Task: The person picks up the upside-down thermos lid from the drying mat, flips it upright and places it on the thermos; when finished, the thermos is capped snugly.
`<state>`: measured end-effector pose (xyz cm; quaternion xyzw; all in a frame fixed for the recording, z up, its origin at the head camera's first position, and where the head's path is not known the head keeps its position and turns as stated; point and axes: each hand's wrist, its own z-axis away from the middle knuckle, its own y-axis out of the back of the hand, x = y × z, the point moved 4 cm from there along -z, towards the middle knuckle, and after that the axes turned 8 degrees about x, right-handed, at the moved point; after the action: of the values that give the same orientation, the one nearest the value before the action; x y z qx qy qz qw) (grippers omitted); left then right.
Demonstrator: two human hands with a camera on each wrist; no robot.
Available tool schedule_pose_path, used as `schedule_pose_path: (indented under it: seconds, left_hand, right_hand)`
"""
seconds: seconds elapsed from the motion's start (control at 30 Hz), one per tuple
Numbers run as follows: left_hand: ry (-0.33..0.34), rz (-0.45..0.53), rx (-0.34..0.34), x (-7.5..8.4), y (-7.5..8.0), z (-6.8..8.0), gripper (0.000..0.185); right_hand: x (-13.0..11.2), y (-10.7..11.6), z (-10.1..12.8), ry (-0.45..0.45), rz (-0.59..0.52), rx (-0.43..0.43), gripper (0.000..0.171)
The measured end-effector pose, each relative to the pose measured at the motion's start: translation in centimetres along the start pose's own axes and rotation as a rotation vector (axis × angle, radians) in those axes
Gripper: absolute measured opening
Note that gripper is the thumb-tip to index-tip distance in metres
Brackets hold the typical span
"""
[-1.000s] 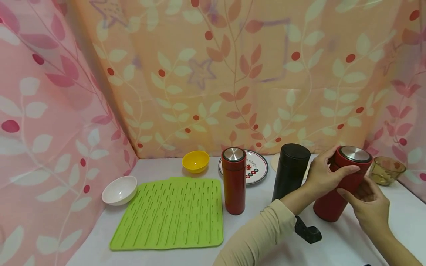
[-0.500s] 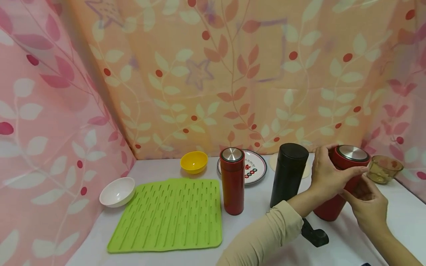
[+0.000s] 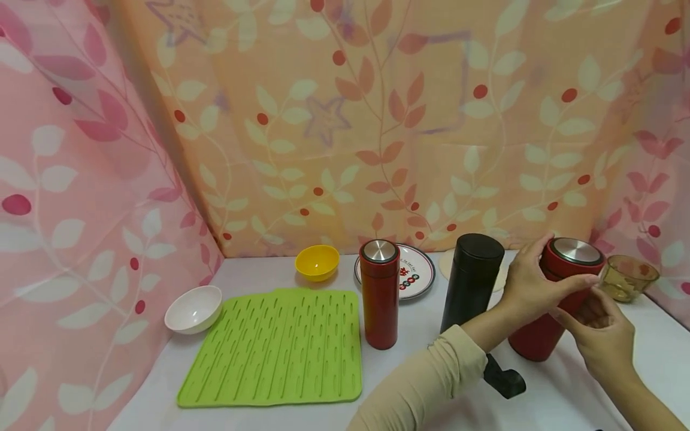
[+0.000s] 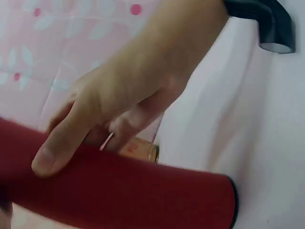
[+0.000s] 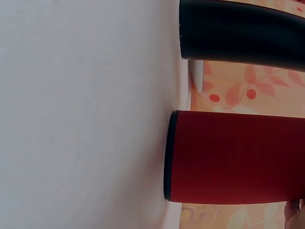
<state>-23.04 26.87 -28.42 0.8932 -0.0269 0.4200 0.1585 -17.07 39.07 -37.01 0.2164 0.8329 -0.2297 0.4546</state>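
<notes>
In the head view, a large red thermos with a silver-topped lid stands upright at the right. My left hand grips its upper part from the left, the thumb reaching across the front just below the lid. Lower on the right side, my right hand holds the body with thumb in front and fingers partly hidden behind. The left wrist view shows the right hand with its thumb on the red body. The thermos base rests on the table in the right wrist view.
A black thermos stands just left of my left hand, a slimmer red thermos farther left. A plate and yellow bowl are behind; a white bowl and green mat lie left. A glass bowl sits far right.
My left hand has turned around the large red thermos, its thumb shifting right across the front. The right hand keeps nearly the same hold, and the thermos stays in place.
</notes>
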Motion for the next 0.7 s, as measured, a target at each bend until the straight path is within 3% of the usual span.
schedule_pose_path:
  seconds: [0.07,0.17,0.3,0.5,0.7]
  left_hand:
    - [0.003,-0.071,0.07,0.4,-0.25,0.21,0.077]
    - [0.029,-0.099,0.169,0.68,-0.6,0.47,0.075]
    - [0.017,-0.123,0.227,0.62,-0.61,0.5,0.069]
    - [0.002,-0.062,0.242,0.23,0.09,0.37,0.072]
    - [-0.059,0.023,0.149,-0.21,0.17,-0.05,0.066]
  right_hand:
    - [0.0,0.24,0.03,-0.002,0.053,0.009,0.063]
    - [-0.07,0.32,0.01,-0.008,0.08,0.017,0.063]
    - [0.02,0.25,-0.02,-0.016,0.049,0.033,0.063]
    - [0.41,0.12,-0.36,-0.01,0.062,0.048,0.063]
    - [0.55,0.21,-0.33,0.001,0.007,0.016,0.063]
